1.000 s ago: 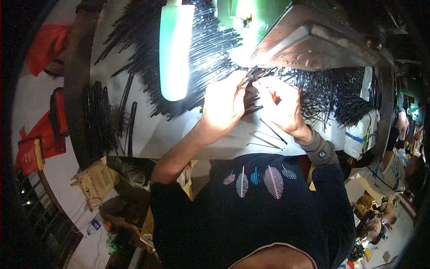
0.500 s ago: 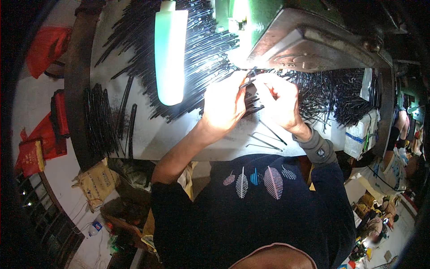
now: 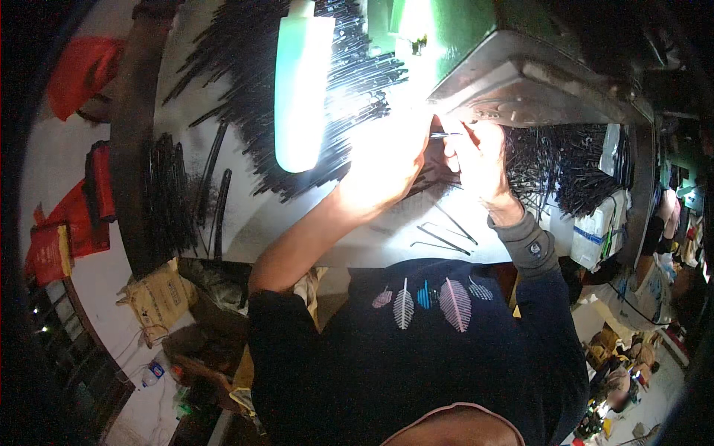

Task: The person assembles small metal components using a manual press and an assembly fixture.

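Below the tip of a grey metal guard, my two hands meet at a thin black rod [image 3: 446,135]. My left hand [image 3: 387,160] is closed at one end of it, its fingers washed out by glare. Curled fingers of my right hand [image 3: 485,160] pinch the rod from the other side. A heap of similar black rods [image 3: 245,123] lies left of my hands, and more rods [image 3: 547,160] crowd the area right of them. A few loose rods [image 3: 446,236] with bent ends rest on the white tabletop [image 3: 349,249] nearer my body.
A pale green bottle-shaped thing [image 3: 301,97] stands over the left heap. The metal guard [image 3: 520,97] overhangs from a green machine [image 3: 476,22], beside a glaring light [image 3: 416,33]. A rod bundle [image 3: 167,197] lies at the left edge, a white box [image 3: 599,227] at the right.
Both hands have shifted slightly right, closer to the guard, and look brighter in the glare. The rod now spans the gap between them. The view has also moved a little.
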Demonstrator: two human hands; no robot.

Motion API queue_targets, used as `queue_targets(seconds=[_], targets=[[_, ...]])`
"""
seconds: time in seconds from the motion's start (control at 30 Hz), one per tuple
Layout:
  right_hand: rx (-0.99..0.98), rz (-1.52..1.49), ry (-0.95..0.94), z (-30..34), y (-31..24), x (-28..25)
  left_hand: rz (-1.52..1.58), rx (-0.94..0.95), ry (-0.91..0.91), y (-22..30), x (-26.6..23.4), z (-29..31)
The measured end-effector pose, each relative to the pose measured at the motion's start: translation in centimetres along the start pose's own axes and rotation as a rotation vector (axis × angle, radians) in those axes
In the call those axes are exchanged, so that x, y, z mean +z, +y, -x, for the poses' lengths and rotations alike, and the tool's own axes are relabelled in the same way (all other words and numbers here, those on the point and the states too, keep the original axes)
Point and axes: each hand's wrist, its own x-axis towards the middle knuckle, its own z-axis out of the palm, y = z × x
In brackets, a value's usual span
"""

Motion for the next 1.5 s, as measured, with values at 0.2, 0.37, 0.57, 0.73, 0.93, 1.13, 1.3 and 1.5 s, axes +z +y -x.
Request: queue_targets(seconds=[0.2,0.37,0.57,0.73,0.93,1.13,1.3,1.5], targets=[[0.062,-0.018,0.015,0.0,-0.2,0.1,0.110,0.032,0.014,-0.4,0.3,0.5],[0.167,-0.156,-0.175,-0.5,0.5,-1.8,-0.314,0.171,-0.117,0.2,-3.0,0.3],[-0.113,-0.022,-0.019,0.1,0.9,0.3,0.025,0.056,-0.093,0.7,-1.8,0.5],[0.004,0.038,-0.166,1.7,-0.8,-2.5,0.139,-0.001,0.004,1.2,-2.0,1.1],[-0.172,0.618,-0.190,4.3,0.1,-6.0,0.144,-0.088,-0.444,4.1,-1.8,4.9],[-0.597,0.911,-0.334,3.9,1.7,-5.8,0.012,0.004,-0.463,5.6,-0.9,6.0],[-0.492,0.962,-0.313,4.4,2.3,-5.7,0.056,-0.038,-0.458,5.4,-1.0,6.4],[-0.436,0.857,-0.225,3.9,0.6,-6.3,-0.023,0.005,-0.438,5.3,-1.1,6.3]])
